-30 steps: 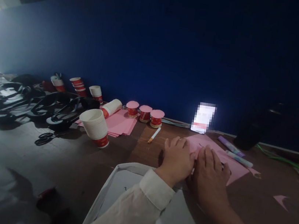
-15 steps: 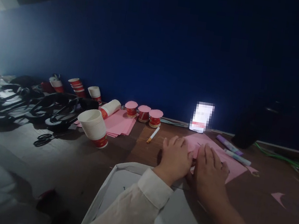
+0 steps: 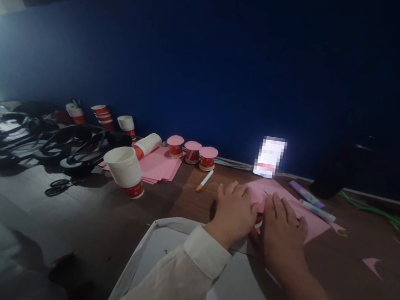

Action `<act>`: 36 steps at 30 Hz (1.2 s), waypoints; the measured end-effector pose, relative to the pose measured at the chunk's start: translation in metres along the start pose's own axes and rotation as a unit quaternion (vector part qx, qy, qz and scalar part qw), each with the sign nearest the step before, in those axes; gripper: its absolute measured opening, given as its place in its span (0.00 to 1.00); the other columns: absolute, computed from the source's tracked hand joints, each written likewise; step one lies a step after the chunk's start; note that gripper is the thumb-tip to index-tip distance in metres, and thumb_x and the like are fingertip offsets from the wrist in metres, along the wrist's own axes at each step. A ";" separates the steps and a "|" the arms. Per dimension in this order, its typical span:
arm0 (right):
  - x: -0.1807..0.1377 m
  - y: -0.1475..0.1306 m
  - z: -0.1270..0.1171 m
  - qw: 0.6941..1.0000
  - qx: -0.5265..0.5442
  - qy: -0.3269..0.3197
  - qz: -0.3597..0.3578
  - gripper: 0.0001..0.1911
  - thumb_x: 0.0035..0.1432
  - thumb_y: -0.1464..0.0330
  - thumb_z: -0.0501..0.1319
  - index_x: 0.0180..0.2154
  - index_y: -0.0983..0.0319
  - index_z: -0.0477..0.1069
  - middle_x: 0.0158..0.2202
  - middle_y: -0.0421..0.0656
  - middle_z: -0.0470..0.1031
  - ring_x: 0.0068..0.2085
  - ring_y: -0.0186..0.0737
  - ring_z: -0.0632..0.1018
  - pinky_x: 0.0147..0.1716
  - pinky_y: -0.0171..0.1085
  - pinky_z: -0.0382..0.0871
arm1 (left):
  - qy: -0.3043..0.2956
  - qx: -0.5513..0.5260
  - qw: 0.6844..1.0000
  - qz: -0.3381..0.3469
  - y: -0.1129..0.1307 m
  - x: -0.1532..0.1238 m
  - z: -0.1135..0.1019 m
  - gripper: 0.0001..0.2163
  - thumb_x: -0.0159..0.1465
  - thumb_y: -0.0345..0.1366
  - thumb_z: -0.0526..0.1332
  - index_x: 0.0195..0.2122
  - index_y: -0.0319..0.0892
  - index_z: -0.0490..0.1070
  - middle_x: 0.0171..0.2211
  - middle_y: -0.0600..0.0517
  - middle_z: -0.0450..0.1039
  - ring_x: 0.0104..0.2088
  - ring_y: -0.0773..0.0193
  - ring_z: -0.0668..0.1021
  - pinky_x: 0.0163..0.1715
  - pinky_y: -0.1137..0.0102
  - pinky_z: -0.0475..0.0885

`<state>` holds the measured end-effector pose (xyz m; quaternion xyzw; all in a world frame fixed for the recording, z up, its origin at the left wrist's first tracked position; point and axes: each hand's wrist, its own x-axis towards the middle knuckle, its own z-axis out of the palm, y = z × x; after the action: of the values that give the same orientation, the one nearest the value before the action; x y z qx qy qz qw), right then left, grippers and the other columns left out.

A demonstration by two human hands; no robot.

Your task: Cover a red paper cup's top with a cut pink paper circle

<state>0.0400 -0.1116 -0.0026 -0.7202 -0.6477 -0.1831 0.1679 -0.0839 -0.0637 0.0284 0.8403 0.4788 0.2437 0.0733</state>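
Note:
Over the pink paper sheet [image 3: 314, 227], my left hand [image 3: 235, 212] and my right hand [image 3: 282, 226] curl side by side around a small paper cup [image 3: 259, 222]. Only a sliver of its red side and white rim shows between my palms. A pink paper piece [image 3: 257, 198] lies partly under my fingertips; how it meets the cup is hidden. To the left of my left hand lies a white stick with an orange tip [image 3: 204, 181]. Beyond my right hand rest a purple tube [image 3: 307, 194] and a pale marker-like tube [image 3: 317, 210].
Three red cup pieces with pink discs [image 3: 192, 152] stand by the blue partition [image 3: 211, 72]. A cup stack [image 3: 125, 172], black scissors [image 3: 58, 187] and several black headset-like objects [image 3: 82, 151] are left. A lit phone [image 3: 269, 157] leans behind; a white box lid [image 3: 167, 225] is in front.
My right hand has shifted very slightly, and a little more of the cup's red side shows between my hands. Everything else stays put.

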 end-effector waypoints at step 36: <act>0.011 0.013 0.015 0.999 0.046 -0.013 -0.006 0.33 0.61 0.60 0.58 0.65 0.62 0.61 0.68 0.60 0.62 0.68 0.66 0.61 0.59 0.70 0.56 | 0.049 -0.049 0.998 -0.002 -0.002 0.011 0.013 0.19 0.74 0.40 0.45 0.55 0.48 0.74 0.61 0.51 0.73 0.65 0.55 0.66 0.69 0.45 0.54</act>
<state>0.0546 -0.0965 -0.0108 -0.7102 -0.6617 -0.1453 0.1913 -0.0744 -0.0523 0.0196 0.8221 0.4705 0.3073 0.0917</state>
